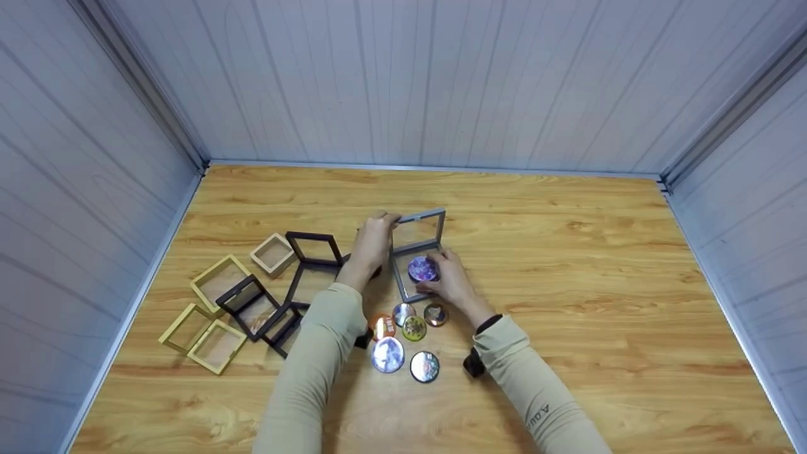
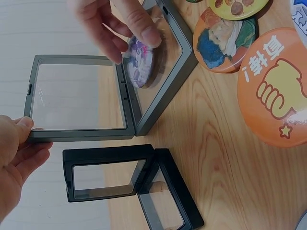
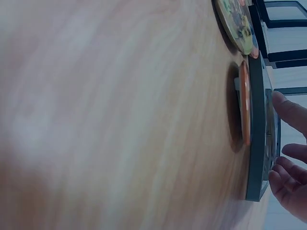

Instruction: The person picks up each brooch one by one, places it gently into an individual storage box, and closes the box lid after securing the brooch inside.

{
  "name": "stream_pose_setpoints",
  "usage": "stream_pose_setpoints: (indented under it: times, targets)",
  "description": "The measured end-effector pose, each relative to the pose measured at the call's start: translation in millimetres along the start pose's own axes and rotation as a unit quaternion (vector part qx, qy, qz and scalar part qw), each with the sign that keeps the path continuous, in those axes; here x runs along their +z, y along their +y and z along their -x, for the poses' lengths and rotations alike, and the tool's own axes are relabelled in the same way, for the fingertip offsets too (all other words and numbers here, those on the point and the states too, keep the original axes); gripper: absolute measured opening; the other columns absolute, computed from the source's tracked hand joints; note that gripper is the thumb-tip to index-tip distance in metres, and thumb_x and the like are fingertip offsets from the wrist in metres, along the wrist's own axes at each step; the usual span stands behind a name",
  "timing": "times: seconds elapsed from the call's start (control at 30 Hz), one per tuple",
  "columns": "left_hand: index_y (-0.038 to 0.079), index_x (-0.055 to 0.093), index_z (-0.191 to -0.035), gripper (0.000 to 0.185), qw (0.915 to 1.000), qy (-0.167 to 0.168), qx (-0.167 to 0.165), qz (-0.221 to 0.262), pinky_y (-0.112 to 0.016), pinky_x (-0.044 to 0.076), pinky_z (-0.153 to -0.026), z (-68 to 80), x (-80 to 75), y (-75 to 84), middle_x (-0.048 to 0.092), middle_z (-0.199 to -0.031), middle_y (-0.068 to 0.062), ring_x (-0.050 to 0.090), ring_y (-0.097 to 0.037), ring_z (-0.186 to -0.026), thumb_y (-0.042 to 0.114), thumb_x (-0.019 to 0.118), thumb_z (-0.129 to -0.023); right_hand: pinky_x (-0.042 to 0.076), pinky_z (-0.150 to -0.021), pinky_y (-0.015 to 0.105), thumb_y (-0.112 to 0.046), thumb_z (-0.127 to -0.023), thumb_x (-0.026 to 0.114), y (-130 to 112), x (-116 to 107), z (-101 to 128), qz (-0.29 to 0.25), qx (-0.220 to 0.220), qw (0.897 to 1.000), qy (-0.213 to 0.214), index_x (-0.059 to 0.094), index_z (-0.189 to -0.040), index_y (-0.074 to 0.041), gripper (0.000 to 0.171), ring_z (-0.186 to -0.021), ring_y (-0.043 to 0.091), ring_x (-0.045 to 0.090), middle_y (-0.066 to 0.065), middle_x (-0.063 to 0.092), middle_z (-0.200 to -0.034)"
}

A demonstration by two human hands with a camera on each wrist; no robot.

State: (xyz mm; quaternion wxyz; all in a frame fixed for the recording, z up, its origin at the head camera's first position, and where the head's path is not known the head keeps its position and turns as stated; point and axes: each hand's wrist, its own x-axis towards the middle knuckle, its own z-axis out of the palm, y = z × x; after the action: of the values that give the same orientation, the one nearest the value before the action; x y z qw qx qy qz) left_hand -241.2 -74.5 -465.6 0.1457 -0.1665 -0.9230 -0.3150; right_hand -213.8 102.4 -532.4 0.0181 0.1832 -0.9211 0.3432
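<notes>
My left hand pinches the corner of the raised lid of a grey display frame, which stands open on the table. In its lower half, over the clear film, is a round purple button badge. My right hand holds this badge by its edge, thumb and fingers on either side. In the right wrist view the hand hides most of the badge. Several round badges lie just in front of the frame, among them an orange badge and a yellow-green badge.
To the left lie several black frames, some standing open, and yellow frames. A small pale wooden frame sits behind them. A dark-rimmed badge lies nearest me. White panel walls border the wooden table.
</notes>
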Motion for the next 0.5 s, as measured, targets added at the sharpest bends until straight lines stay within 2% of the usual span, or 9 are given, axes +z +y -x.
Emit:
stream_pose_setpoints:
  times: [0.33,0.5]
  targets:
    - [0.0,0.061,-0.108,0.023,0.9997,-0.013,-0.021,0.003,-0.035,0.048,-0.08,0.1,-1.0,1.7,0.059,-0.104,-0.016,0.058,-0.03,-0.093,0.006,0.049,-0.09,0.037,-0.089,0.041,-0.016,-0.061,0.08,2.5,-7.7,11.6,-0.025,0.022,0.999,0.037,0.054,-0.112,0.009,0.063,-0.097,0.033,0.047,0.02,0.051,-0.102]
    - [0.0,0.061,-0.108,0.023,0.9998,-0.015,-0.015,-0.004,-0.034,0.049,-0.077,0.5,-1.0,1.8,0.059,-0.102,-0.015,0.059,-0.029,-0.09,0.006,0.049,-0.09,0.041,-0.081,0.04,-0.014,-0.061,0.08,5.2,-12.2,17.4,-0.039,0.04,0.997,0.051,0.055,-0.111,0.009,0.061,-0.087,0.03,0.049,0.019,0.052,-0.094]
